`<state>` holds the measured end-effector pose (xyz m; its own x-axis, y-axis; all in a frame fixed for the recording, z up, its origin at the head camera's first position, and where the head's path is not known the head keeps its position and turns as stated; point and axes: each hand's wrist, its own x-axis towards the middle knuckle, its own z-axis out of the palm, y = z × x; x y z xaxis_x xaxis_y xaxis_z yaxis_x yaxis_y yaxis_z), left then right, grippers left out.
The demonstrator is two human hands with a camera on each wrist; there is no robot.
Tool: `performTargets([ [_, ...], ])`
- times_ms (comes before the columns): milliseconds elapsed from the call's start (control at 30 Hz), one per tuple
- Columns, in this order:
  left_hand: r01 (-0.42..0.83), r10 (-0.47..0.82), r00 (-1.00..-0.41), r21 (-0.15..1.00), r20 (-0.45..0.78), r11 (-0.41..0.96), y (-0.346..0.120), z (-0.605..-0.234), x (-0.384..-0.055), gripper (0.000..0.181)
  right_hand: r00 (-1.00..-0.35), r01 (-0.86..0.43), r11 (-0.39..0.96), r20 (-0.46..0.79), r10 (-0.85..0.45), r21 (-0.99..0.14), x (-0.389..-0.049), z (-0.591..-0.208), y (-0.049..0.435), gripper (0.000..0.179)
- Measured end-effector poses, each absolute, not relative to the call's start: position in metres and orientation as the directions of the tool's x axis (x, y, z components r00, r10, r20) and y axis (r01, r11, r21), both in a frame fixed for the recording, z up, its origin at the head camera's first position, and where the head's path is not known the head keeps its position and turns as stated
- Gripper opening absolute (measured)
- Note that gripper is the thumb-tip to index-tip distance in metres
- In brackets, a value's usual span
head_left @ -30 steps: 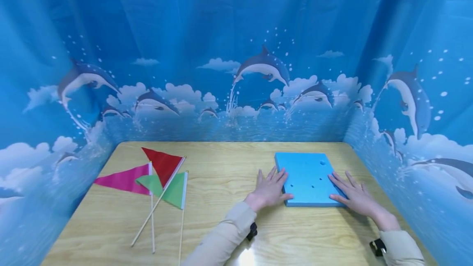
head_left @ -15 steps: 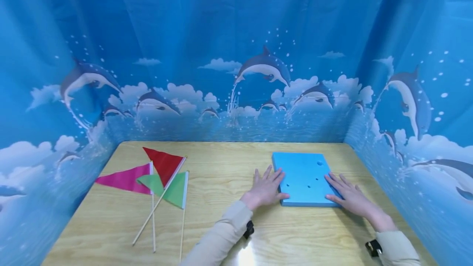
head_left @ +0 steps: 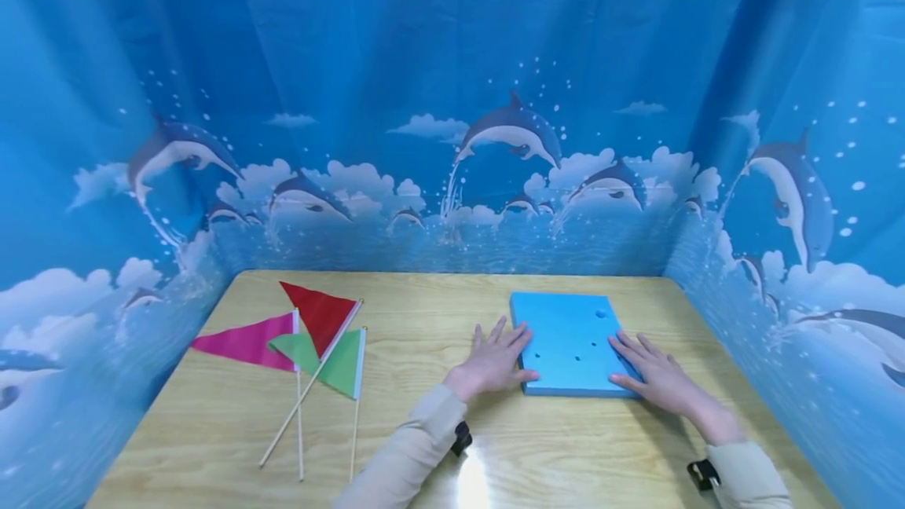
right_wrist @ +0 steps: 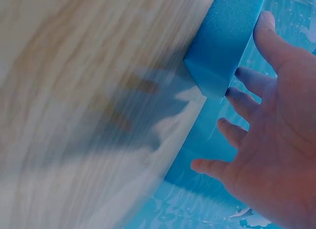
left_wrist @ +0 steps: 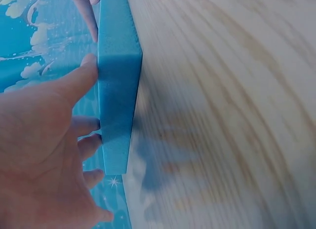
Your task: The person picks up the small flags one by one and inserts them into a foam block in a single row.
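A flat blue foam block (head_left: 566, 332) with several small holes in its top lies on the wooden table, right of centre. My left hand (head_left: 491, 361) touches its left edge with spread fingers, thumb on the near left corner. At the opposite edge, my right hand (head_left: 657, 375) rests fingertips and thumb on the block's top. In the left wrist view, the block's thick side (left_wrist: 118, 86) shows beside the straight fingers (left_wrist: 81, 78). The right wrist view shows a near corner of the block (right_wrist: 224, 46) by the right fingertips. Neither hand curls around it.
Three triangular flags on thin sticks lie on the left of the table: magenta (head_left: 254, 342), red (head_left: 321, 318) and green (head_left: 344, 364). Red's stick crosses the others' cloth. A dolphin-print curtain (head_left: 452, 140) surrounds the table (head_left: 431, 313) at the back and sides.
The blue foam block has slid left across the table, with both hands moving along at its edges. The flags keep their places on the table; the head view has shifted slightly.
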<state>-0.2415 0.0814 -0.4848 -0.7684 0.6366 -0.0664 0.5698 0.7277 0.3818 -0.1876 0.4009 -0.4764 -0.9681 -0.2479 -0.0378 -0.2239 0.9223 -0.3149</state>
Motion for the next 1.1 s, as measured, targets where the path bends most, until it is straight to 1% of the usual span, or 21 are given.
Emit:
performTargets([
  [333, 0.559, 0.632, -0.771, 0.391, -0.081, 0.731, 0.059, -0.483, -0.242, 0.080, -0.961, -0.247, 0.908, -0.034, -0.274, -0.339, -0.187, -0.474, 0.382, 0.076],
  [667, 0.538, 0.628, -0.772, 0.428, -0.095, 0.726, 0.033, -0.477, -0.238, 0.079, -0.952, -0.276, 0.901, -0.034, -0.304, -0.335, -0.189, -0.473, 0.364, 0.074],
  [1000, 0.505, 0.618, -0.777, 0.469, -0.118, 0.724, 0.004, -0.474, -0.240, 0.079, -0.932, -0.323, 0.869, -0.032, -0.360, -0.376, -0.191, -0.470, 0.343, 0.073],
  [1100, 0.508, 0.621, -0.776, 0.476, -0.110, 0.718, -0.005, -0.474, -0.240, 0.079, -0.928, -0.332, 0.867, -0.036, -0.371, -0.372, -0.192, -0.470, 0.336, 0.074],
])
